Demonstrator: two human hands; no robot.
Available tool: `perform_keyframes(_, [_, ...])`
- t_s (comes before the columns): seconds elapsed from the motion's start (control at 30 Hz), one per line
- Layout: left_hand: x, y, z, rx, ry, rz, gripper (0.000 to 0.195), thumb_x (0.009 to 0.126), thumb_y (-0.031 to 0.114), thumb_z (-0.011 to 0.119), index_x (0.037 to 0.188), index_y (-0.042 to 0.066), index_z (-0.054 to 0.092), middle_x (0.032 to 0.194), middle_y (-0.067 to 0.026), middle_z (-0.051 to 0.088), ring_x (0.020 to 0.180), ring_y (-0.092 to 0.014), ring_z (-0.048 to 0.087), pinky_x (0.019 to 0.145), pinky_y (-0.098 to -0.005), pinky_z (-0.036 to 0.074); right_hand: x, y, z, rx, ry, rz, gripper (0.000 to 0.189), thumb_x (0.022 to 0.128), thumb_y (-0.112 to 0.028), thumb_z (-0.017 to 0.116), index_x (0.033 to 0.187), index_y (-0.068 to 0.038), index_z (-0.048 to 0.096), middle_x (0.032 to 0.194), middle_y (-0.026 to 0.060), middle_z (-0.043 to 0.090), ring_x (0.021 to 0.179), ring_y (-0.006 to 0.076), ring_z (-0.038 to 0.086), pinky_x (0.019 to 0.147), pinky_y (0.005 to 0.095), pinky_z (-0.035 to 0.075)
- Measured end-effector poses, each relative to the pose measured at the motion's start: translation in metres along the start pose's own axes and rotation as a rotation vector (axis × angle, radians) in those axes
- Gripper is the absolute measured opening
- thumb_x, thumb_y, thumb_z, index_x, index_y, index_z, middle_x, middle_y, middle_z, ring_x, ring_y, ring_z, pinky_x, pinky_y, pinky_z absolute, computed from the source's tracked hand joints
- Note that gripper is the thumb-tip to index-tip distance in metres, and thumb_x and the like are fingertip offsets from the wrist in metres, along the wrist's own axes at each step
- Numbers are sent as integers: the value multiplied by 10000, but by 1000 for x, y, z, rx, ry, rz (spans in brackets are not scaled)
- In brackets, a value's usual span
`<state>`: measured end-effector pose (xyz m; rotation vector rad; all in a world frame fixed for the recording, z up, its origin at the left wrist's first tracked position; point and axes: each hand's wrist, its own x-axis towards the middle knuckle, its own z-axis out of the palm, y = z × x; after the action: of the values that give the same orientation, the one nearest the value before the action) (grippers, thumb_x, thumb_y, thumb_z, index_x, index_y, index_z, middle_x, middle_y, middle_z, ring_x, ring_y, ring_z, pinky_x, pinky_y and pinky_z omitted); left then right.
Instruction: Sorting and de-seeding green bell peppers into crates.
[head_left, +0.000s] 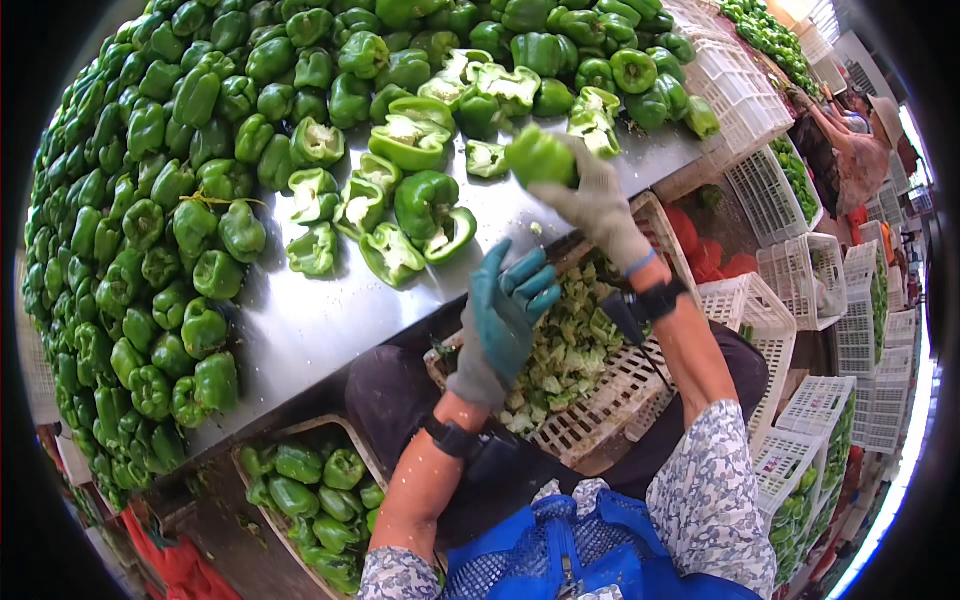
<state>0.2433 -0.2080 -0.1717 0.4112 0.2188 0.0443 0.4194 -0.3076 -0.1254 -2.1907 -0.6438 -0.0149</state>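
My right hand (596, 201), in a pale knit work glove, grips a green bell pepper (538, 157) over the steel tabletop (330, 315); both are slightly blurred. Nearer to me is my left hand (501, 322), in a grey glove with a teal coating. Its fingers are apart and nothing shows in them. Halved bell peppers (391, 253) lie cut side up beyond it, some with pale cores showing. A hollowed pepper (426, 204) stands among them. Below my hands, a white plastic crate (592, 420) between my knees holds pepper cores and scraps (566, 345).
Whole green peppers (150, 225) are heaped along the table's left and far sides. At lower left stands a crate of peppers (315, 495). Stacked white crates (731, 90) and red netting (701, 247) are to the right, where another person (862, 157) works.
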Motion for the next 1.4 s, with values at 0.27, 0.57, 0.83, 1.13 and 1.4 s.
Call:
perform_keyframes(0.27, [2,-2,2,-346,-184,-204,511,1016,447,486,1367,81,545,1302,-89,610,1206,-255,576,1096,-419,429,-121,-21,-20,111,-156,-243,681,748,-165,805,1375,-91,551,1222,170,651,1055,306,677,902,386,553])
perform_keyframes(0.57, [-6,-29,-28,1008,-308,799,509,927,85,646,1394,2,462,1346,-165,554,1229,-280,566,1059,-415,464,-149,-56,-30,-32,-256,258,706,791,-464,782,1346,-81,573,989,154,699,921,296,706,814,402,556])
perform_keyframes(0.83, [-16,-29,-10,-138,-209,-87,461,1067,417,423,1305,54,577,1268,-94,628,1184,-229,601,1064,-400,476,-169,-40,7,-351,233,-399,546,765,-263,773,1246,-90,584,996,103,646,902,296,644,809,430,484])
perform_keyframes(1.13, [0,-25,-20,-180,17,-294,188,977,340,613,919,162,630,896,4,651,851,-131,637,825,-305,542,-176,-40,27,-406,106,-309,437,794,-206,756,1190,-90,611,1038,106,675,936,299,641,815,447,499])
perform_keyframes(1.4, [-12,-38,-7,-70,139,-257,158,995,295,591,905,170,624,852,25,633,777,-114,619,739,-289,535,-188,-5,42,-286,212,-252,393,808,-98,727,1185,-89,616,1067,115,678,972,350,628,835,455,519])
